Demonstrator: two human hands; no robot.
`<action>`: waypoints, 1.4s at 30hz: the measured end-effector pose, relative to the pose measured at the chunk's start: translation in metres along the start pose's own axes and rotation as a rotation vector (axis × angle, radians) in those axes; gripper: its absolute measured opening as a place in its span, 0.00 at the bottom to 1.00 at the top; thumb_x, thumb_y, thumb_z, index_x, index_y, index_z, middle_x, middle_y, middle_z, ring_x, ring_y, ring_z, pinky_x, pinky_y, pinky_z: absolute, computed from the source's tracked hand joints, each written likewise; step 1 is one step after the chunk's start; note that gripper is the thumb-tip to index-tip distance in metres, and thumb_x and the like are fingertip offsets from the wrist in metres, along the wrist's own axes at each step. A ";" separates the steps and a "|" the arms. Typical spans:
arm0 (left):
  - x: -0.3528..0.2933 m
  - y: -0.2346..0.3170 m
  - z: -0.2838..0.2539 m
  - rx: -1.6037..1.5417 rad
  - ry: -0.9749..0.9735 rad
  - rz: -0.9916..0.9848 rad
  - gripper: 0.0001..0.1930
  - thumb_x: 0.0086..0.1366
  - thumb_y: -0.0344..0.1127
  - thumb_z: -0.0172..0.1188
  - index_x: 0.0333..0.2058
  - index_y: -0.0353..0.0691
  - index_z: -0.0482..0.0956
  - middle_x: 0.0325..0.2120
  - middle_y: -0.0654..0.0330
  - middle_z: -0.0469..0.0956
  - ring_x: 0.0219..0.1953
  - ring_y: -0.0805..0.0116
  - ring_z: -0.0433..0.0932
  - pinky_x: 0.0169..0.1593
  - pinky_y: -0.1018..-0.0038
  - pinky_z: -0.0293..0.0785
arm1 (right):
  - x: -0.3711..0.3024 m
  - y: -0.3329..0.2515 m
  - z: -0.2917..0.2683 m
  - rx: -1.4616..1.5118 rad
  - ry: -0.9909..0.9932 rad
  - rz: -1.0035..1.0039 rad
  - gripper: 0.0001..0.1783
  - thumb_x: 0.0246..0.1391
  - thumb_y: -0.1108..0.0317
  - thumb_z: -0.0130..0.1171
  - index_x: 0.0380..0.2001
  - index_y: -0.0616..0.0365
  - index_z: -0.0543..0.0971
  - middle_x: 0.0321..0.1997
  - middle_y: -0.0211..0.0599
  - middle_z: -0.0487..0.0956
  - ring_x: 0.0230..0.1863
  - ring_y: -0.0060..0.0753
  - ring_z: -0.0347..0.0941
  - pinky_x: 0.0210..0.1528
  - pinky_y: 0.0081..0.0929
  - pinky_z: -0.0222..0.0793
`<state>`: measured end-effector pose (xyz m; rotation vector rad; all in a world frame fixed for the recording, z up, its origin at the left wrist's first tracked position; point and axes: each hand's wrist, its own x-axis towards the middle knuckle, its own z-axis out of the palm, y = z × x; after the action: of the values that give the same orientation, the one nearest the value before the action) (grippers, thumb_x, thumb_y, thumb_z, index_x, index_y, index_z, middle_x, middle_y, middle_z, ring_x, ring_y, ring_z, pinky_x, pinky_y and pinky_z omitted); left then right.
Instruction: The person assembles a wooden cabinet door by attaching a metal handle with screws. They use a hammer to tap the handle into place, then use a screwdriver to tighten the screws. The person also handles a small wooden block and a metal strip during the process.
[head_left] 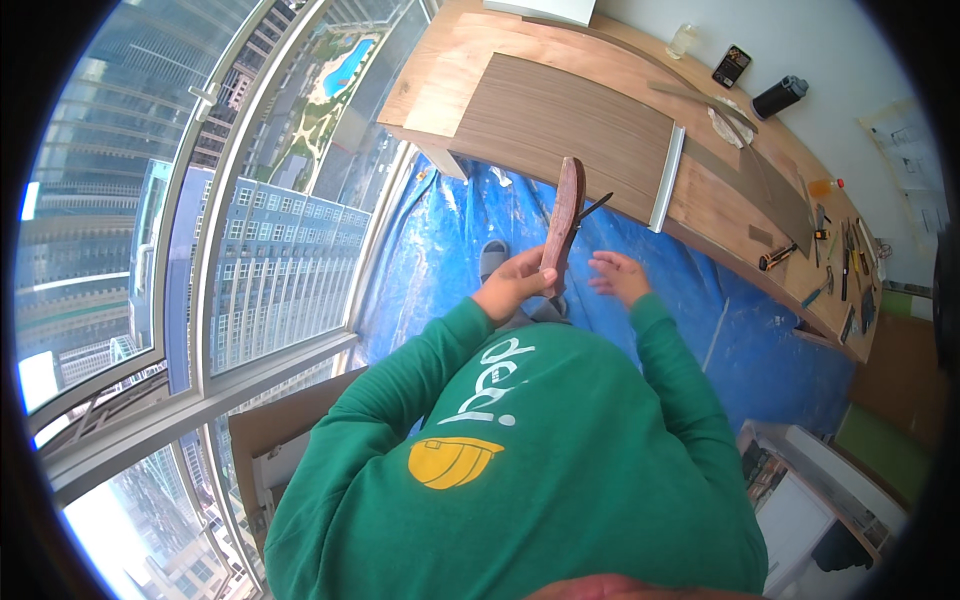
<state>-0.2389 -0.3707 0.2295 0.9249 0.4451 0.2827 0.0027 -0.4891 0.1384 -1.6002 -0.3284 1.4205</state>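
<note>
My left hand [518, 285] is closed around the lower end of a long, slightly curved reddish-brown piece [567, 205], which looks like wood and stands nearly upright. From its right side juts a thin dark pointed part [597, 206]; whether the two are joined is unclear. My right hand [619, 278] hovers to the right of the piece, apart from it, with loosely bent fingers and nothing in them. Beyond the hands, a grey-brown wood-grain panel [570, 125] lies on the wooden workbench [425, 85], with a pale metal-like strip [667, 180] along its right end.
Blue plastic sheeting [430, 255] covers the floor. Several hand tools [848, 262] lie at the bench's right end, near an orange bottle [826, 187]. Farther back are a black cylinder [779, 97], a phone [732, 65] and a glass jar [683, 40]. Tall windows [270, 260] line the left.
</note>
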 end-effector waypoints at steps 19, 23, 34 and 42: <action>0.058 -0.013 -0.026 0.132 -0.088 -0.132 0.40 0.68 0.30 0.66 0.71 0.34 0.51 0.60 0.51 0.70 0.56 0.60 0.77 0.56 0.65 0.79 | -0.023 -0.051 0.062 0.285 -0.136 -0.208 0.29 0.67 0.54 0.63 0.61 0.62 0.70 0.55 0.36 0.76 0.56 0.29 0.75 0.56 0.34 0.75; 0.077 -0.019 -0.068 0.074 -0.126 -0.130 0.43 0.67 0.30 0.68 0.73 0.36 0.51 0.61 0.48 0.71 0.60 0.58 0.75 0.63 0.63 0.74 | 0.004 -0.059 0.070 0.345 -0.007 -0.125 0.24 0.67 0.60 0.62 0.58 0.65 0.73 0.53 0.38 0.78 0.55 0.31 0.76 0.58 0.34 0.74; 0.137 0.003 -0.300 -0.116 0.766 -0.305 0.37 0.77 0.37 0.48 0.77 0.43 0.39 0.73 0.53 0.59 0.65 0.54 0.73 0.62 0.56 0.70 | -0.022 0.037 -0.010 -0.309 0.444 0.075 0.19 0.62 0.66 0.65 0.52 0.65 0.78 0.45 0.36 0.82 0.44 0.28 0.77 0.51 0.31 0.73; 0.150 -0.008 -0.356 0.822 0.587 -0.194 0.31 0.68 0.35 0.63 0.67 0.34 0.66 0.55 0.47 0.80 0.50 0.57 0.84 0.52 0.61 0.80 | -0.119 0.113 -0.026 -0.388 0.602 0.530 0.19 0.58 0.60 0.69 0.43 0.66 0.81 0.39 0.41 0.84 0.39 0.35 0.79 0.46 0.36 0.74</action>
<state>-0.2802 -0.0623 0.0005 1.5877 1.2432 0.1859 -0.0510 -0.6455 0.1232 -2.4720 0.2088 1.2014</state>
